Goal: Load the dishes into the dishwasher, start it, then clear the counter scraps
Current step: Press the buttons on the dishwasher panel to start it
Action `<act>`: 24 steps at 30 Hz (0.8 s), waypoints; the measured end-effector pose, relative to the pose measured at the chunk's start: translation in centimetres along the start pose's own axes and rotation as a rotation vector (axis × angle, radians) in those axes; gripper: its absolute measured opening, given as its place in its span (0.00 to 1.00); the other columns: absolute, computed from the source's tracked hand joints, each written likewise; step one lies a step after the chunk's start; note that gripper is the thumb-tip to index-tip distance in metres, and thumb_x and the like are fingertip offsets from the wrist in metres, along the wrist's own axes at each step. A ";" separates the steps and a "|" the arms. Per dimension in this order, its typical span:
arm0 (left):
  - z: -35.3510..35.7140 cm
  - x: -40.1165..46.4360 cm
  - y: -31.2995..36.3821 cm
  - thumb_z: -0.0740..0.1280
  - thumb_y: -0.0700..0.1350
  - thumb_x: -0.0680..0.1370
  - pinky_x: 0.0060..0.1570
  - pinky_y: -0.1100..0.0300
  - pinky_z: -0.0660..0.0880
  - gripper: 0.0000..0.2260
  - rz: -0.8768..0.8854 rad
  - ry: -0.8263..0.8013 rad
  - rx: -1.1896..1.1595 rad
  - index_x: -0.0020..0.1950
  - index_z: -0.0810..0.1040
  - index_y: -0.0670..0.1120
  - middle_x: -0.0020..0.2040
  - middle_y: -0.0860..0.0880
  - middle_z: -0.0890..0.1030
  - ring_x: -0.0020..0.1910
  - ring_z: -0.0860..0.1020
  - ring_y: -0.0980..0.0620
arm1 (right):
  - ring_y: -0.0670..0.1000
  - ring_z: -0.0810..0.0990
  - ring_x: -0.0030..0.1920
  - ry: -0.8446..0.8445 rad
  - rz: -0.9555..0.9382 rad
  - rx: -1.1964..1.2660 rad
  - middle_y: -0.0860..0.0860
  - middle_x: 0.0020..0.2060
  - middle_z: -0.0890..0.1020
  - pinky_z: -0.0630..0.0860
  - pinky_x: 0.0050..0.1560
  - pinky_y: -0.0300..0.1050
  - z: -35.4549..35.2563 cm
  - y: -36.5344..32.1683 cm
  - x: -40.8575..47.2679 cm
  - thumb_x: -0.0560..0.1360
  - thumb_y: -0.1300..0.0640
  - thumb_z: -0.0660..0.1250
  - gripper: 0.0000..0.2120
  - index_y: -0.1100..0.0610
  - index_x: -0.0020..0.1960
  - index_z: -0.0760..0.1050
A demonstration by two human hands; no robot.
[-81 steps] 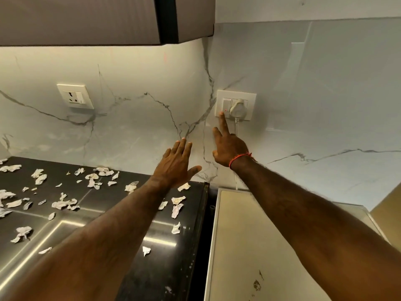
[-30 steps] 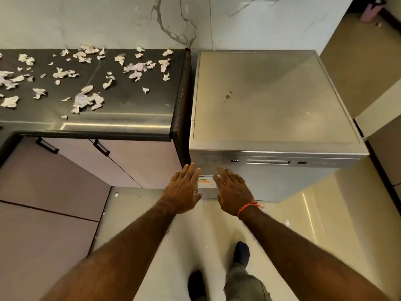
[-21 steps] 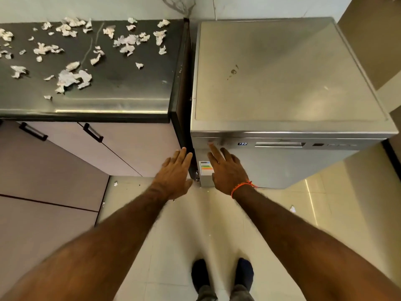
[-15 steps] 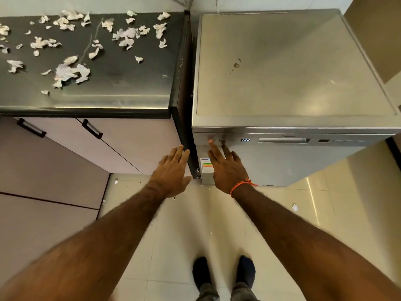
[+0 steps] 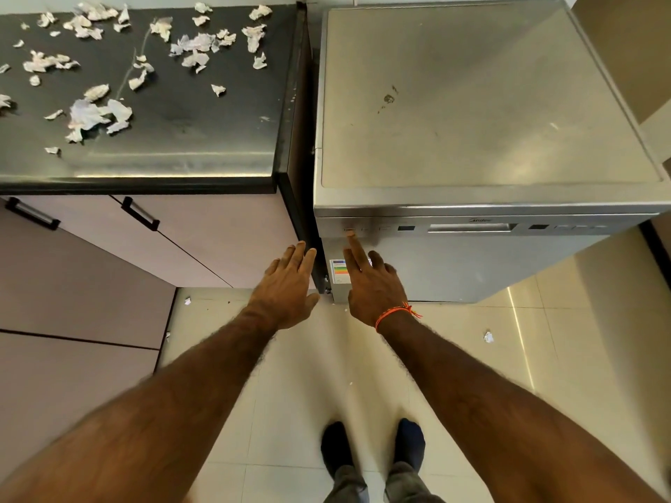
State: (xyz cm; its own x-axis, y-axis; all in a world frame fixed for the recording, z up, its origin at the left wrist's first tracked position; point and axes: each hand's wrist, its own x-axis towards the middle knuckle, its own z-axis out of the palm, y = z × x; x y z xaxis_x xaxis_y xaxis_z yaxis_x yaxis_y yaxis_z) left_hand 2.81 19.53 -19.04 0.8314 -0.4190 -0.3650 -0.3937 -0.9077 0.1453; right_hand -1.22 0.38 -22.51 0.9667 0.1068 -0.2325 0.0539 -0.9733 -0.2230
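The dishwasher (image 5: 472,139) is the biggest thing here: a boxy brushed-steel machine with a flat, faintly smudged top, its door closed, standing just beside the dark glossy surface (image 5: 181,139). Judging by the closed door, loading is done and the starting step is in hand. The right hand (image 5: 374,285) reaches to the control strip, its forefinger stretched out with the tip on the leftmost button (image 5: 349,231) (a small flat rectangle); the other fingers are loosely folded back and hold nothing. The left hand (image 5: 287,288) hovers next to it, fingers straight and together, empty. The next move likely calls for a firm press and a check that the display (image 5: 406,228) lights. Then come the scraps (image 5: 94,114), thin, crumpled, whitish paper-like bits strewn across the surface, light and easily scattered.
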 end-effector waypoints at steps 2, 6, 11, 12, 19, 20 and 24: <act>0.2 -0.1 0.4 0.63 0.58 0.82 0.80 0.46 0.47 0.40 0.008 -0.005 -0.009 0.83 0.40 0.48 0.83 0.46 0.40 0.82 0.41 0.45 | 0.63 0.61 0.76 0.047 0.026 0.010 0.53 0.81 0.37 0.69 0.69 0.58 0.1 0.0 -0.5 0.73 0.55 0.70 0.43 0.54 0.82 0.50; 0.7 -0.3 1.6 0.64 0.58 0.82 0.80 0.44 0.48 0.40 0.054 0.003 -0.035 0.83 0.41 0.48 0.83 0.46 0.40 0.82 0.41 0.45 | 0.63 0.62 0.74 0.078 0.050 -0.017 0.55 0.80 0.35 0.73 0.65 0.57 0.1 1.1 -1.5 0.73 0.56 0.70 0.43 0.56 0.81 0.52; 1.3 0.0 3.0 0.64 0.57 0.81 0.80 0.45 0.47 0.41 0.093 0.006 -0.031 0.83 0.41 0.47 0.83 0.45 0.41 0.82 0.41 0.44 | 0.65 0.63 0.73 0.097 0.057 -0.022 0.53 0.81 0.37 0.75 0.64 0.59 -0.4 2.5 -1.7 0.70 0.55 0.73 0.45 0.57 0.81 0.53; 1.4 0.1 3.2 0.64 0.57 0.81 0.80 0.44 0.47 0.41 0.097 0.002 -0.029 0.83 0.41 0.47 0.83 0.45 0.41 0.82 0.41 0.44 | 0.65 0.63 0.73 0.098 0.046 -0.021 0.53 0.81 0.37 0.75 0.64 0.59 -0.5 2.6 -1.7 0.70 0.55 0.73 0.45 0.57 0.81 0.54; 1.7 0.3 3.8 0.65 0.57 0.81 0.80 0.42 0.48 0.41 0.096 -0.014 -0.030 0.83 0.42 0.47 0.83 0.46 0.41 0.82 0.41 0.43 | 0.65 0.61 0.74 0.085 0.025 -0.014 0.52 0.81 0.40 0.72 0.67 0.59 -1.2 2.6 -1.9 0.73 0.54 0.72 0.44 0.56 0.81 0.52; 1.8 0.3 3.8 0.65 0.57 0.81 0.80 0.42 0.48 0.41 0.095 -0.015 -0.030 0.83 0.42 0.47 0.83 0.46 0.41 0.82 0.41 0.43 | 0.65 0.61 0.74 0.083 0.022 -0.017 0.52 0.81 0.40 0.72 0.67 0.59 -1.2 2.6 -1.9 0.73 0.54 0.72 0.44 0.56 0.81 0.52; 1.9 0.2 3.7 0.65 0.57 0.81 0.80 0.43 0.47 0.41 0.083 -0.017 -0.038 0.83 0.42 0.48 0.83 0.46 0.41 0.82 0.41 0.43 | 0.64 0.62 0.74 0.085 0.017 -0.031 0.52 0.81 0.42 0.72 0.66 0.59 -1.3 2.8 -1.8 0.72 0.54 0.72 0.44 0.56 0.81 0.53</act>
State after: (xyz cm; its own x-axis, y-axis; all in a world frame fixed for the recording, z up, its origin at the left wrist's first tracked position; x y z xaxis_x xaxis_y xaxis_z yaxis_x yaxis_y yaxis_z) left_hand 0.81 16.11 -20.35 0.7897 -0.4925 -0.3657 -0.4454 -0.8703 0.2104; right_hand -2.54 -2.75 -21.51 0.9852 0.0736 -0.1550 0.0434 -0.9809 -0.1897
